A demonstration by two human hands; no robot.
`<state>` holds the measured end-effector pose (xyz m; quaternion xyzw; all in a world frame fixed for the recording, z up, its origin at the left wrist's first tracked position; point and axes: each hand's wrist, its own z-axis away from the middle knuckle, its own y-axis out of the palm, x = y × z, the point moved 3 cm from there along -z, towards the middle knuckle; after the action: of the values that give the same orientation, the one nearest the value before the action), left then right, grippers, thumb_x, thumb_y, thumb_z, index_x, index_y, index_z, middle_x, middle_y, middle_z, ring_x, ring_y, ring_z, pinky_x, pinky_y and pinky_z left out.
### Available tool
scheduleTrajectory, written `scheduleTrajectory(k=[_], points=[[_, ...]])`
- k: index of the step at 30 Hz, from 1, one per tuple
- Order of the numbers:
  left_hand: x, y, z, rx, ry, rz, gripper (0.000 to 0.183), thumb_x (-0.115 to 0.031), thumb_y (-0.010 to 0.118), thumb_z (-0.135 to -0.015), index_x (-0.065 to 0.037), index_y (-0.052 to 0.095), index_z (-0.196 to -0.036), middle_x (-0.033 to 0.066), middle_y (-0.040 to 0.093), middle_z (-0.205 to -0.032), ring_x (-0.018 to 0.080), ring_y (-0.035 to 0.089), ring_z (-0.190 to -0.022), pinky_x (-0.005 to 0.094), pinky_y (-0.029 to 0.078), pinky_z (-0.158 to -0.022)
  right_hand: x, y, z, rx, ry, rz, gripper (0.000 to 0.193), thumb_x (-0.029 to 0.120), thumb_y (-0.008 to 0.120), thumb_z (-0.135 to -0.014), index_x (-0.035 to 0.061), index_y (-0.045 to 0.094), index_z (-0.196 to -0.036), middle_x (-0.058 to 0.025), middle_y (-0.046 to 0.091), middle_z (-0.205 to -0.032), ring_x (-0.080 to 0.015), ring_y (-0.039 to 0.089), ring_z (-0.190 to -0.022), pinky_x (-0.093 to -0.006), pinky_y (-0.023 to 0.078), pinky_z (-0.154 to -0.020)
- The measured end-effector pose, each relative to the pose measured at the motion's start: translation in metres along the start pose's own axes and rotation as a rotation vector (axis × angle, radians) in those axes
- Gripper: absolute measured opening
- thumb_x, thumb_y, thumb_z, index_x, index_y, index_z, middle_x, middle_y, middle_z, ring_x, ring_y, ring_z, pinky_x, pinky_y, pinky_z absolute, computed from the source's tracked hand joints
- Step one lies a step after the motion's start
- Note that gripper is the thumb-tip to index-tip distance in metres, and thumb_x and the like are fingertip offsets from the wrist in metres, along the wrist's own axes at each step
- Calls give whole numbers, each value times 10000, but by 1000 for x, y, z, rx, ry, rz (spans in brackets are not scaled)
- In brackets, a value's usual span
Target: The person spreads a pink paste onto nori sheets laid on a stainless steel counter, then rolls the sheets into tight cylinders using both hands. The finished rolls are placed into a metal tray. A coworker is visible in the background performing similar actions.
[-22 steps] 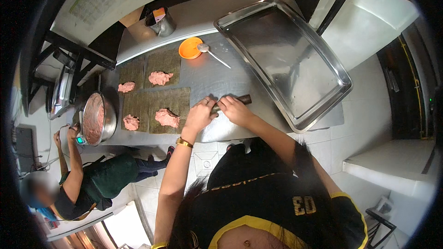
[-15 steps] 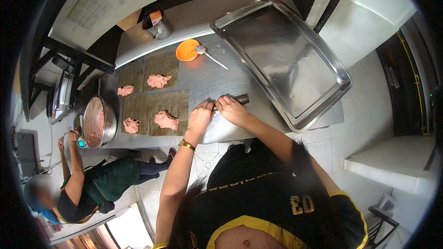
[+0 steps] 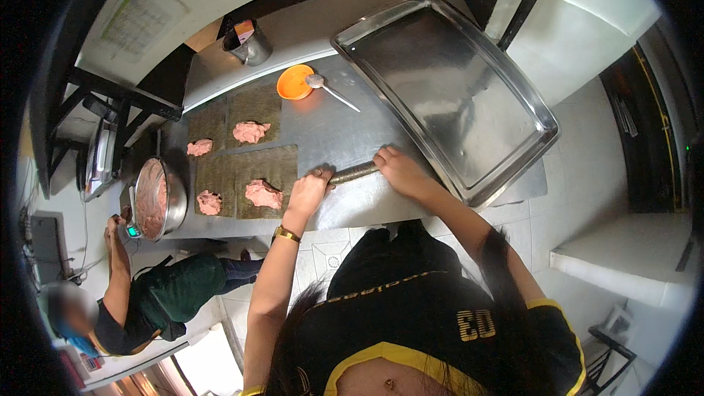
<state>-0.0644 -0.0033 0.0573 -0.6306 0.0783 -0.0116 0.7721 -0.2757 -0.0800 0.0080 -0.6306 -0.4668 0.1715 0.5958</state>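
A dark, slim seaweed roll [image 3: 353,173] lies near the front edge of the steel table [image 3: 345,128]. My left hand [image 3: 311,188] closes round its left end and my right hand [image 3: 400,170] round its right end, so both tips are covered by fingers. To the left, dark green seaweed sheets [image 3: 282,163] lie flat in two rows. Mounds of pink minced meat sit on them, the largest-looking being the near one [image 3: 263,193].
A big shallow steel tray [image 3: 478,194] rests at the right. Beyond the sheets are an orange bowl [image 3: 295,83], a spoon [image 3: 340,95] and a metal pitcher [image 3: 253,49]. At the left, a co-worker [image 3: 180,293] stands by a steel bowl [image 3: 176,198] of pink meat.
My hands have spread apart along the roll, right hand moving right and left hand slightly left, uncovering its middle. The co-worker's arms have shifted beside the steel bowl.
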Motion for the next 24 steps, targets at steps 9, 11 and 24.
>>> scheduleTrajectory(k=[9,11,24], points=[[-24,1,-9,-37,17,87,434,-178,721,-742,-74,591,-1143,143,612,-1139,296,610,-1051,386,525,-860,-30,-25,-117,-141,312,-432,426,165,717,-734,-17,594,-1099,-230,553,-1193,-377,550,-1107,-449,464,-916],[-22,7,-11,-59,13,81,393,-169,709,-749,-87,609,-1121,128,621,-1101,297,624,-1020,385,531,-840,-31,-21,-147,-76,446,-407,465,153,685,-776,-13,576,-1196,-248,514,-1273,-382,509,-1182,-441,433,-962],[-54,-1,-13,-140,87,138,457,-234,753,-731,-66,594,-1125,112,587,-1078,307,614,-966,403,524,-819,-73,-18,-129,-293,642,-593,233,64,543,-800,82,703,-968,-175,676,-814,-310,666,-775,-404,499,-710]])
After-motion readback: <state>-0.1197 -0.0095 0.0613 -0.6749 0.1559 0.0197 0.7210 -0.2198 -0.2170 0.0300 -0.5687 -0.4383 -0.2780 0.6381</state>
